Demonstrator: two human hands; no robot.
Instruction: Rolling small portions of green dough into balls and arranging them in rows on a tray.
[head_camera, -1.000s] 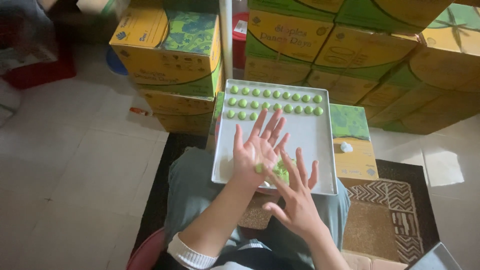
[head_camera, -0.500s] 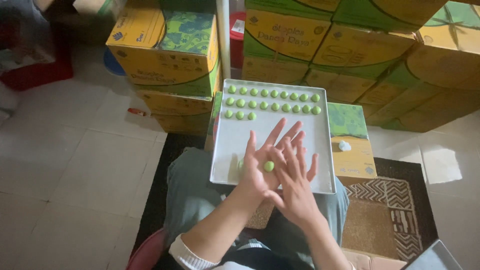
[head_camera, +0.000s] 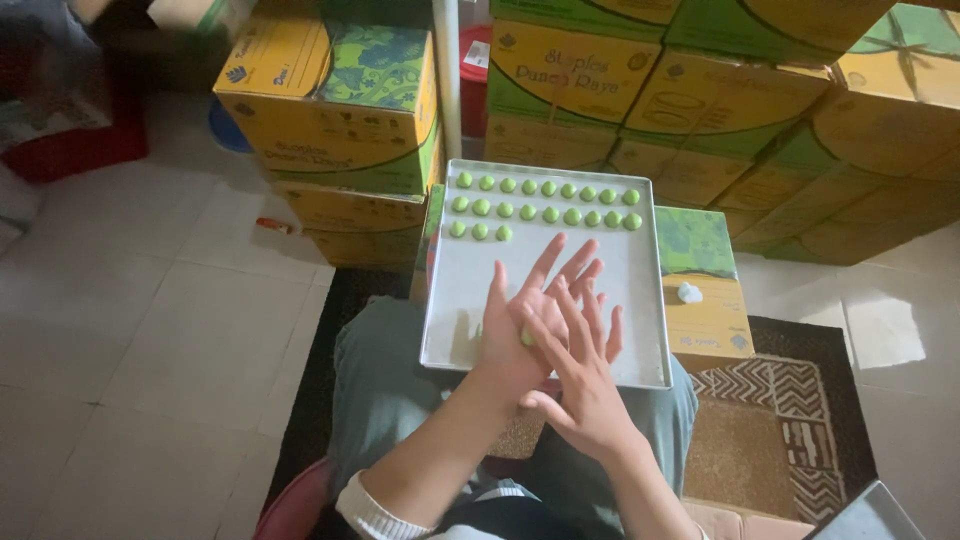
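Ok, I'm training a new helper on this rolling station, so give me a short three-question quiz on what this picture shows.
1. True or false: the green dough piece lies pressed between the left hand and the right hand, fingers spread.
2. How many full rows of green balls lie on the metal tray? A) one B) two C) four
3. Fill in: the small white lump sits on the ____ right of the tray.

Key
1. True; only a sliver of green shows between the palms.
2. B; two full rows along the far edge, plus a short third row at the left.
3. Box: the green and yellow carton.
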